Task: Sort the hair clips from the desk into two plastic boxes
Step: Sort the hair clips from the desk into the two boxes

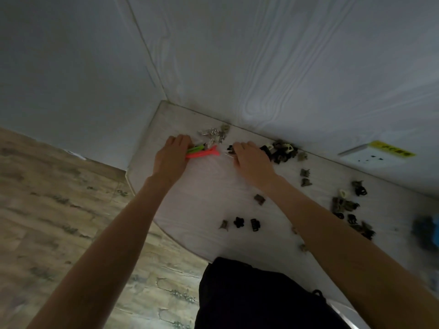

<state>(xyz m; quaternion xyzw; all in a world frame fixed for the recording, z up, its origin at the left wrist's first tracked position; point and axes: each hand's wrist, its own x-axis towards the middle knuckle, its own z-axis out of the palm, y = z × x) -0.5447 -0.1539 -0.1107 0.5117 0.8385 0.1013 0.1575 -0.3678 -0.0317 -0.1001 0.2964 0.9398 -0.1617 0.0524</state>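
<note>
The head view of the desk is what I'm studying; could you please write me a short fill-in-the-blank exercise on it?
1. The left hand rests on long clips coloured green and ____.
2. The desk stands in a ____ where two walls meet.
3. The silvery clips lie ____ the two hands, nearer the wall.
4. The label above the wall socket is ____.

Missing words: pink; corner; beyond; yellow

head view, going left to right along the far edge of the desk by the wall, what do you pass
left hand → pink and green clips at its fingertips → silvery clip pile → right hand → dark clip pile → wall socket with a yellow sticker → blurred blue object
</note>
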